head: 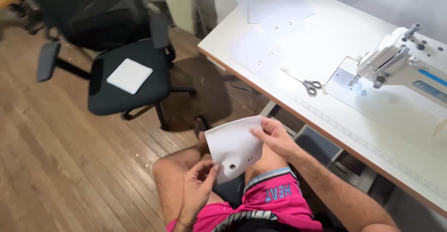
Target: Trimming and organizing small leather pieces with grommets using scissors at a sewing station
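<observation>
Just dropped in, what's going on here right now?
A seated person holds a small white fabric piece over their lap with both hands: the left hand pinches its lower edge by a small metal ring, the right hand grips its upper right edge. On the white table lie scissors, more white pieces and a sewing machine. A folded white cloth sits on an office chair.

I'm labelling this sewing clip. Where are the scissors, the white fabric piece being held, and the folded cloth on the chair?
scissors (311, 86): head view, on the handle loops.
white fabric piece (233, 143): head view, on its bare middle.
folded cloth (129, 75): head view, on its centre.
</observation>
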